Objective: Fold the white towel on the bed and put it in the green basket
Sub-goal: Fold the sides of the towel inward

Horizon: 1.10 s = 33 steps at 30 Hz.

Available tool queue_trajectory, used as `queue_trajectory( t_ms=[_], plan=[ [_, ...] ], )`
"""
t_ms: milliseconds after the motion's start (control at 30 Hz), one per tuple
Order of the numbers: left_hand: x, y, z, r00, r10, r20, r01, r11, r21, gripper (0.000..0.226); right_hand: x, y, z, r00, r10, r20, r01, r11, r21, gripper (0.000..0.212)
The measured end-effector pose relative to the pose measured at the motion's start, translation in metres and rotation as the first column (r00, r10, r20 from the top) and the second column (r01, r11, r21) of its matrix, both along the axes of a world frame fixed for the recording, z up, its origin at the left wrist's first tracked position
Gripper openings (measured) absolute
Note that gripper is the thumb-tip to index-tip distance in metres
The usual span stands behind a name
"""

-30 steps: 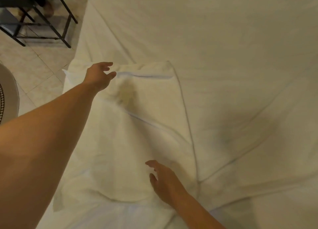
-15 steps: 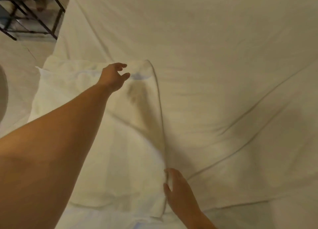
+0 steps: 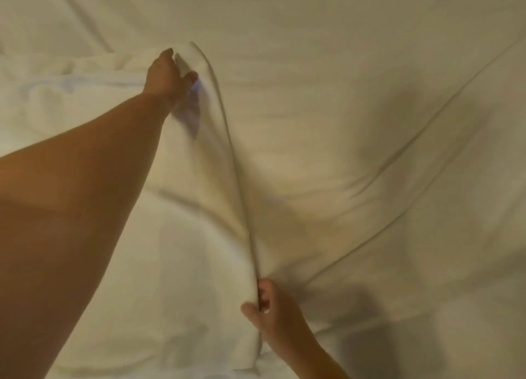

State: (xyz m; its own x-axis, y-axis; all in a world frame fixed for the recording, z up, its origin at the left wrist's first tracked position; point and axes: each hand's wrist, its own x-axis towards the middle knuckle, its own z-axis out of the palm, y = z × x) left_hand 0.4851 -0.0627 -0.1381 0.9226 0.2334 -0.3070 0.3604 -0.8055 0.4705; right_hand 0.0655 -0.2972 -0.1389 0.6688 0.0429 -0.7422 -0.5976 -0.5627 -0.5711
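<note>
The white towel lies spread on the left half of the bed, its right edge running as a raised ridge from top centre down to the lower middle. My left hand reaches far forward and grips the towel's far right corner, fingers curled round the cloth. My right hand pinches the same edge near its close end. The green basket is out of view.
The bed sheet, white and creased with long diagonal folds, fills the right side and the top of the view. A bunched part of the towel lies at the far left.
Both hands have closed on the towel's right edge: the left moved right to the far corner, the right slid to the near end. The view shifted right, so the floor and chair are gone.
</note>
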Motion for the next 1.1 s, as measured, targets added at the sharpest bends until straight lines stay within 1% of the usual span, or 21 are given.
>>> queue_trajectory(
  t_ms=[33, 67, 133, 167, 200, 300, 367, 433, 500, 567, 667, 700, 800, 867, 1100],
  plan=[
    [0.004, 0.001, -0.004, 0.999, 0.029, 0.013, -0.029, 1.0, -0.008, 0.07, 0.001, 0.002, -0.001, 0.999, -0.004, -0.032, 0.004, 1.0, -0.004, 0.03],
    [0.006, -0.001, -0.004, 0.998, 0.051, 0.028, -0.051, 0.999, -0.014, 0.06, 0.003, 0.003, -0.001, 0.998, -0.021, -0.063, 0.021, 1.0, 0.002, 0.029],
    [0.011, -0.002, -0.004, 0.996, 0.071, 0.05, -0.07, 0.997, -0.027, 0.035, 0.005, 0.003, 0.0, 0.985, -0.085, -0.148, 0.092, 0.995, 0.043, 0.024],
    [0.012, -0.005, -0.001, 0.994, 0.08, 0.071, -0.076, 0.996, -0.05, 0.029, 0.006, 0.002, 0.002, 0.977, -0.111, -0.183, 0.125, 0.99, 0.069, 0.021],
    [0.013, -0.007, 0.002, 0.991, 0.091, 0.102, -0.083, 0.993, -0.081, 0.026, 0.007, 0.0, 0.003, 0.971, -0.13, -0.202, 0.152, 0.984, 0.095, 0.019],
    [0.023, -0.013, 0.016, 0.974, 0.095, 0.207, -0.069, 0.99, -0.126, 0.025, 0.012, -0.006, 0.01, 0.971, -0.156, -0.182, 0.181, 0.976, 0.126, 0.022],
    [0.03, -0.018, 0.028, 0.967, 0.088, 0.239, -0.044, 0.982, -0.182, 0.019, 0.019, -0.012, 0.02, 0.962, -0.197, -0.189, 0.225, 0.964, 0.14, 0.023],
    [0.036, -0.021, 0.036, 0.966, 0.065, 0.25, -0.013, 0.979, -0.203, 0.014, 0.029, -0.022, 0.031, 0.958, -0.232, -0.168, 0.256, 0.956, 0.141, 0.025],
    [0.039, -0.024, 0.041, 0.964, 0.049, 0.261, 0.01, 0.976, -0.22, 0.02, 0.039, -0.035, 0.039, 0.964, -0.237, -0.116, 0.251, 0.961, 0.117, 0.032],
    [0.04, -0.028, 0.046, 0.96, 0.047, 0.275, 0.021, 0.97, -0.241, 0.024, 0.05, -0.046, 0.047, 0.968, -0.238, -0.081, 0.246, 0.964, 0.099, 0.033],
    [0.039, -0.032, 0.053, 0.954, 0.04, 0.297, 0.038, 0.967, -0.252, 0.016, 0.062, -0.054, 0.053, 0.974, -0.219, -0.056, 0.224, 0.97, 0.092, 0.029],
    [0.04, -0.032, 0.054, 0.953, 0.043, 0.299, 0.037, 0.966, -0.256, 0.016, 0.066, -0.055, 0.054, 0.977, -0.209, -0.052, 0.213, 0.973, 0.091, 0.028],
    [0.043, -0.032, 0.057, 0.952, 0.03, 0.305, 0.047, 0.969, -0.242, 0.029, 0.076, -0.063, 0.052, 0.978, -0.206, -0.033, 0.208, 0.973, 0.095, 0.019],
    [0.045, -0.037, 0.06, 0.953, 0.003, 0.303, 0.068, 0.972, -0.226, 0.032, 0.082, -0.073, 0.052, 0.979, -0.203, -0.02, 0.204, 0.975, 0.084, 0.013],
    [0.049, -0.07, 0.071, 0.949, -0.032, 0.313, 0.111, 0.965, -0.239, 0.038, 0.093, -0.119, 0.052, 0.983, -0.185, -0.007, 0.184, 0.976, 0.116, 0.019]
  ],
)
